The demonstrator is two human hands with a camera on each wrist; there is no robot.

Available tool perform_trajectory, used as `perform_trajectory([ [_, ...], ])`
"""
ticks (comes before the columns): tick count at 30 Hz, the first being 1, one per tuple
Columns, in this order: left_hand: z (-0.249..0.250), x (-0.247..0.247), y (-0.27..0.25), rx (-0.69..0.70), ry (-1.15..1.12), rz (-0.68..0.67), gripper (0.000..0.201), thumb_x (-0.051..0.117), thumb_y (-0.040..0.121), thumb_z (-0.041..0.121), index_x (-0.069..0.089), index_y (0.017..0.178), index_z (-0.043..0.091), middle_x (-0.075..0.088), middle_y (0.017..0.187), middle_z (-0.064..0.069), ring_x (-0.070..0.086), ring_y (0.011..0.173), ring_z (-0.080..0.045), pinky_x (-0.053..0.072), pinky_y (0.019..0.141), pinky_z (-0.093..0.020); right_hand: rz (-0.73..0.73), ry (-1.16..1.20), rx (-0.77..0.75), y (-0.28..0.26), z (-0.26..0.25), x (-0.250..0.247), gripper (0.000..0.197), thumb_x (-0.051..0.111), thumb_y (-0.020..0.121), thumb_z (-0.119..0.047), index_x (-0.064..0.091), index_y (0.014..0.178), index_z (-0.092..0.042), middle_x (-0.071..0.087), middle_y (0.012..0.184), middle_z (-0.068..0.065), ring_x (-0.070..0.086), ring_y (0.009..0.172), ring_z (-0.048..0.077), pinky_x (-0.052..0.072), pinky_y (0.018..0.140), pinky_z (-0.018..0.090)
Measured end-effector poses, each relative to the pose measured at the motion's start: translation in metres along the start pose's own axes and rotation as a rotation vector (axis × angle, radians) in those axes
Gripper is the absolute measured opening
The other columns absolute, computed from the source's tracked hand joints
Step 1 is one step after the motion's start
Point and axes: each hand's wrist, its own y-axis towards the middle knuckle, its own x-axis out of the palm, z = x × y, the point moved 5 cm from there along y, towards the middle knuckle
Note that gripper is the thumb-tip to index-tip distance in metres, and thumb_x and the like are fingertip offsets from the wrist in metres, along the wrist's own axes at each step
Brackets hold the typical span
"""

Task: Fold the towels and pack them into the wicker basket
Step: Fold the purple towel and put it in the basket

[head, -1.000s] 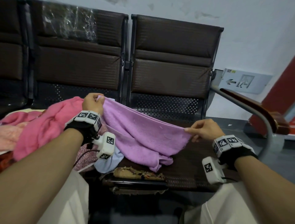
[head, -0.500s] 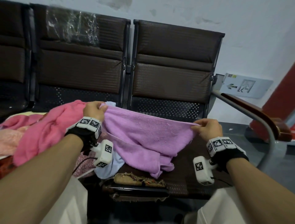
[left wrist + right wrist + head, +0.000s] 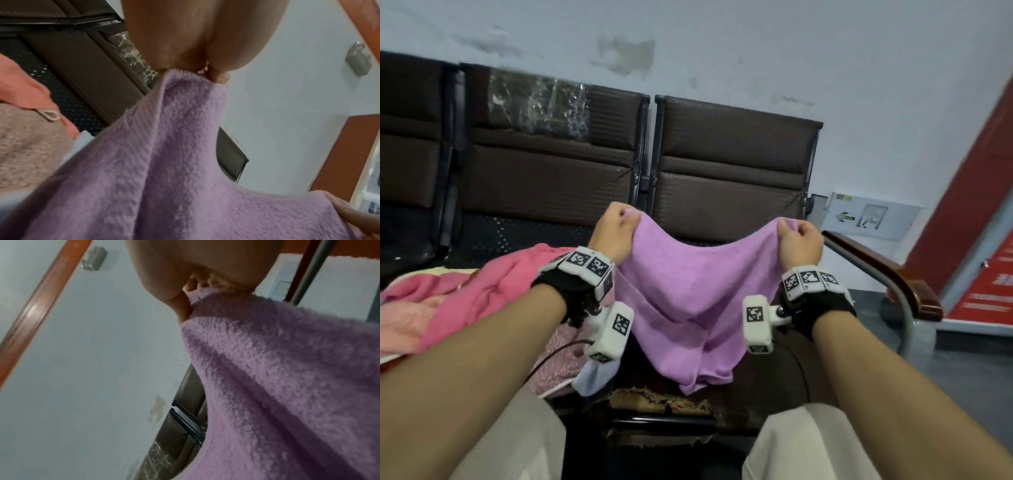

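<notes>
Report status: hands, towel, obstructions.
Left hand and right hand each pinch a top corner. Purple towel hangs between, unfolded. Wicker basket not in view. Pink towels piled left.

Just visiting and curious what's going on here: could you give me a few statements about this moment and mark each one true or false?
1. Both hands hold the purple towel. True: the left hand and right hand each pinch an upper corner.
2. The towel is stretched taut. False: its top edge sags between the hands.
3. A pink towel lies by the left arm. True.
4. The purple towel is neatly folded. False: it hangs open, its lower end bunched.
</notes>
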Motion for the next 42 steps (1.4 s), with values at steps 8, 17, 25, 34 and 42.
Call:
perform_trajectory([
  [8,0.061,-0.064,0.035,0.09,-0.134,0.311,0.023,0.048,0.096,0.017,0.057,0.109,0.0,0.062,0.11,-0.019,0.057,0.101,-0.028,0.035,0.077,-0.024,0.197,0.038,-0.13,0.039,-0.071,-0.038,0.024,0.06,0.09,-0.02,0.048,0.069,-0.018,0.054,0.08,0.004,0.048,0.076,0.016,0.032,0.063,0.016],
  [17,-0.001,-0.024,0.037,-0.083,-0.085,0.156,0.025,0.042,0.096,0.017,0.055,0.11,0.002,0.06,0.113,-0.019,0.055,0.102,-0.027,0.038,0.083,-0.029,0.084,-0.043,0.078,0.049,-0.012,-0.014,0.021,0.059,0.089,-0.023,0.067,0.093,-0.004,0.066,0.1,0.015,0.056,0.089,0.027,0.036,0.075,0.025],
  [25,-0.054,0.021,0.036,-0.235,-0.041,0.061,0.024,0.034,0.096,0.014,0.044,0.076,0.007,0.057,0.101,-0.036,0.055,0.096,-0.041,0.04,0.078,-0.041,-0.001,-0.077,0.305,0.038,0.073,0.015,0.019,0.058,0.083,-0.014,0.071,0.086,-0.001,0.067,0.092,0.02,0.058,0.084,0.034,0.045,0.076,0.033],
  [34,-0.085,0.073,0.0,-0.389,-0.401,-0.053,0.011,0.058,0.09,0.019,0.067,0.093,0.014,0.064,0.09,-0.01,0.054,0.084,-0.018,0.047,0.08,-0.033,-0.344,0.233,0.408,-0.005,0.105,0.073,0.014,0.062,0.078,-0.002,0.072,0.071,-0.009,0.062,0.051,0.0,0.055,0.046,0.014,0.043,0.043,0.02],
  [42,-0.085,0.076,-0.011,-0.349,-0.376,-0.188,0.009,0.058,0.091,0.013,0.066,0.095,0.015,0.061,0.085,-0.01,0.054,0.07,-0.02,0.045,0.053,-0.023,-1.127,-0.013,0.069,-0.05,0.071,0.093,0.017,0.055,0.088,0.01,0.067,0.091,-0.003,0.067,0.083,0.019,0.065,0.075,0.024,0.056,0.072,0.025],
])
